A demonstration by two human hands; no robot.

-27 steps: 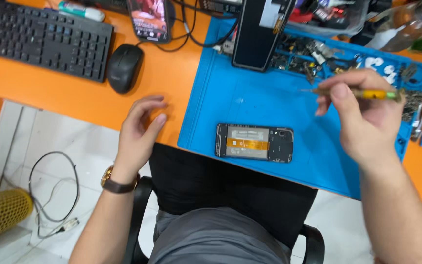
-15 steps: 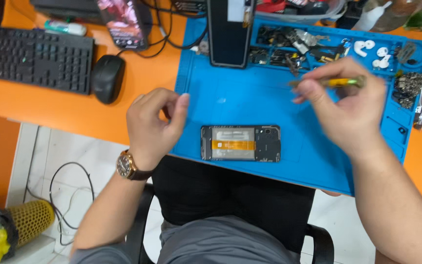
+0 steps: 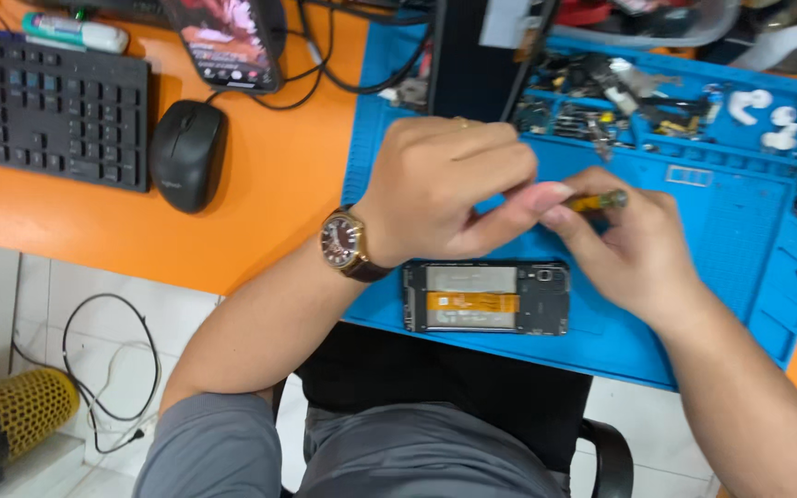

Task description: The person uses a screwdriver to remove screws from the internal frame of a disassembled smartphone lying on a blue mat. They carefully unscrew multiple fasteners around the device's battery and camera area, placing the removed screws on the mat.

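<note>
Nearest the person, the opened phone lies flat on the blue mat, close to the mat's near edge, back cover off, orange flex strip and bare boards showing. It looks light and stiff but fragile inside: best held by the long outer frame edges, never on the flex or the exposed parts. With the smooth frame on the mat it may slide if pushed from one side.

Just beyond it both hands meet above the mat. The right hand has its grip closed on a thin yellow-handled screwdriver, pinched between thumb and fingers; the tip is hidden. The tool looks light, rigid and narrow, likely to roll in the fingers, so a pinch near the handle's middle suits it. The left hand, wearing a wristwatch, is curled, its fingertips touching the screwdriver's end and the right hand's fingertips; grip loosely shut on that end. Neither hand touches the phone.

Farther back, the mat's compartments hold small parts and white earbuds. To the left on the orange bench sit a black mouse, a keyboard and a second phone with its screen lit.
</note>
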